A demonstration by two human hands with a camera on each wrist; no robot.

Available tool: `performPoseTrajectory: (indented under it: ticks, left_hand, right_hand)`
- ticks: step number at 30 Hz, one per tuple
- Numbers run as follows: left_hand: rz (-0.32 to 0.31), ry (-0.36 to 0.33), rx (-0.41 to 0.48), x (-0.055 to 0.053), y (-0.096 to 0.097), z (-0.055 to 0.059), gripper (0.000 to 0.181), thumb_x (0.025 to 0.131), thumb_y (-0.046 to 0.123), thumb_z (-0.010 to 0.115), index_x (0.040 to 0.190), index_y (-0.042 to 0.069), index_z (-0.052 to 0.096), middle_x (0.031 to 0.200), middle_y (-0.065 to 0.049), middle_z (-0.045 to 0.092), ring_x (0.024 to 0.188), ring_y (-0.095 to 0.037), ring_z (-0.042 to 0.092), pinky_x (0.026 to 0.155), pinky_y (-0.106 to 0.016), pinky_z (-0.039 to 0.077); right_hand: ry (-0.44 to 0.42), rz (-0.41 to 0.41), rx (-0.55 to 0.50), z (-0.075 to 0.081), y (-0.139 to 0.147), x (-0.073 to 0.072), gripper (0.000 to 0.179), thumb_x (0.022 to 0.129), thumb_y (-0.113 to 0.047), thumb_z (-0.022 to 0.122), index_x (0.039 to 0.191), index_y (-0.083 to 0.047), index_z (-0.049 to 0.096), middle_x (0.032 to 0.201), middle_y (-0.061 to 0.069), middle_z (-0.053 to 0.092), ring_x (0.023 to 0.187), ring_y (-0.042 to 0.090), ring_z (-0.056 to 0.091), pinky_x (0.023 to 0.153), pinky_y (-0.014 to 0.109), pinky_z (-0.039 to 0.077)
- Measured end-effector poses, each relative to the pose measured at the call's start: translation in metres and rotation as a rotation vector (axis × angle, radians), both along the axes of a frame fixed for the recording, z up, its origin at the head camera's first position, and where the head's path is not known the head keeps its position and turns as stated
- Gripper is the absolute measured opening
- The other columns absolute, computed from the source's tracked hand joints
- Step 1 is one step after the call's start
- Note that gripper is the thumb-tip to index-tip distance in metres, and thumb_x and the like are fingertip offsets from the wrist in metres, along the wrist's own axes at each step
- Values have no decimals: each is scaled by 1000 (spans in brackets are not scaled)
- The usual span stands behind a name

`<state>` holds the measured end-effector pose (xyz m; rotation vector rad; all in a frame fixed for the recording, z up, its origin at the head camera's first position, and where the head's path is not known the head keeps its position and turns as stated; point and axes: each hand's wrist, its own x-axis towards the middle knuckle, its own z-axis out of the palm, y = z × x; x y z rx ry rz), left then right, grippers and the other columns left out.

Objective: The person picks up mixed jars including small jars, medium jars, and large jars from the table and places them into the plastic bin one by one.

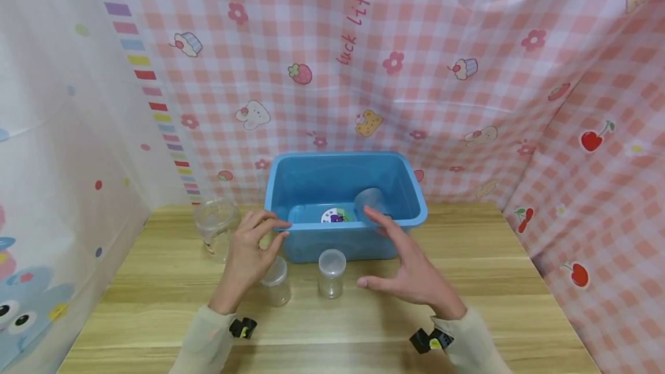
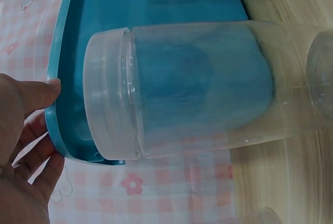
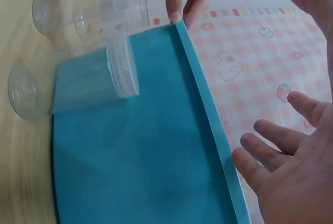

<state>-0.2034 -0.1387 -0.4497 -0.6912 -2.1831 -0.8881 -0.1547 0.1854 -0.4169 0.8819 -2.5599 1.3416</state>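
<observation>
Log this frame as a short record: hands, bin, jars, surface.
left hand: fingertips on the near rim of the blue bin, holds nothing
right hand: open, fingers spread, beside the bin's near right corner
bin contents: clear jar on its side, round printed lid
jars on table: two small lidded jars, one larger jar at left
surface: wooden table
</observation>
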Motion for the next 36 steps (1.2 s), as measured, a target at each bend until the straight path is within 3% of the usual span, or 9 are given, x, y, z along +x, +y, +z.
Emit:
performPoseTrajectory:
  ticks: [7,17,22,31,36]
  left_hand:
    - [-6,-11,9,0,0,0,17,82,3,85,97,11,80,98,-2,68,96,-22,59,83,-34,49]
    - [-11,-22,7,1,0,2,14,84,6,84,97,10,80,98,-3,68,97,-22,59,84,-35,49]
    - [-5,-43,-1,2,0,3,14,86,7,83,99,10,80,99,-3,68,99,-22,59,86,-35,49]
    - [-3,-12,0,1,0,2,15,83,5,84,97,10,80,98,-3,68,97,-23,59,84,-36,50]
    - [2,-34,-1,2,0,3,15,84,6,84,98,11,80,99,-2,68,98,-22,59,85,-36,49]
  right_hand:
    - [-50,137,-124,-6,-1,6,108,77,-19,91,163,-22,25,169,-4,28,156,19,30,122,42,37]
    - [-65,194,-119,-17,2,10,100,79,-17,88,161,-17,30,166,4,35,153,20,35,119,47,41]
    - [-70,154,-88,-25,1,12,97,79,-22,89,160,-19,34,164,3,40,151,18,39,118,47,41]
    - [-89,-3,-48,-41,-9,10,97,76,-36,92,156,-25,39,159,4,47,146,20,46,113,52,45]
    - [-114,-88,-39,-49,-19,11,97,74,-42,92,155,-23,42,158,2,49,145,20,47,112,51,46]
